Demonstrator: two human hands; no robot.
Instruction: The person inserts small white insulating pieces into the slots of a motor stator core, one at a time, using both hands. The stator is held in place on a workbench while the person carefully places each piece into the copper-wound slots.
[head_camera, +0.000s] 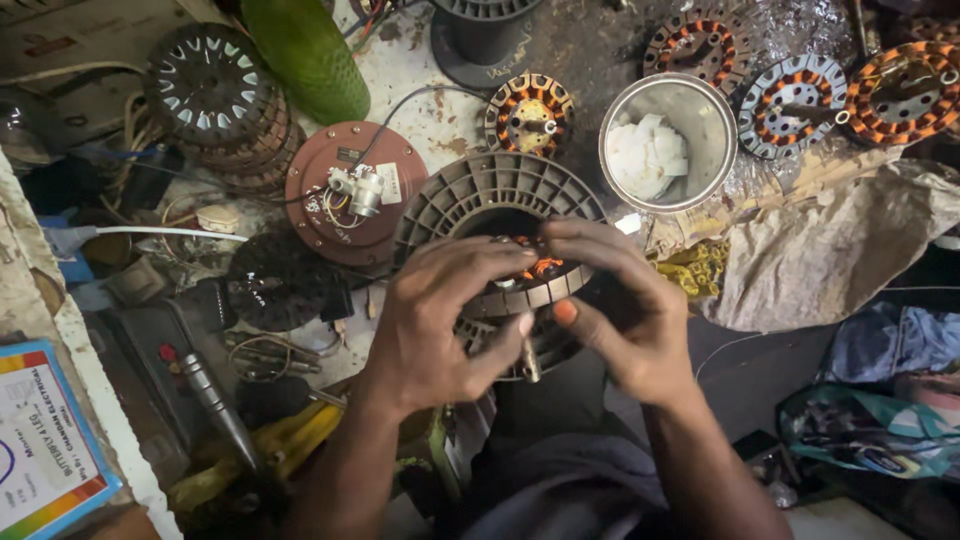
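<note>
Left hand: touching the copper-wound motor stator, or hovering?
Touching. The head view shows the left hand with fingers curled over the stator, fingertips pressed onto its windings, no gap visible. The right hand grips it from the other side.

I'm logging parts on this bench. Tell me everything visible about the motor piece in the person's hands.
The fan motor stator is a round, pale laminated metal ring with orange copper windings showing inside. A short metal shaft sticks out toward the person. It is held tilted above a grey slotted motor housing. The left hand and right hand grip it from both sides.
</note>
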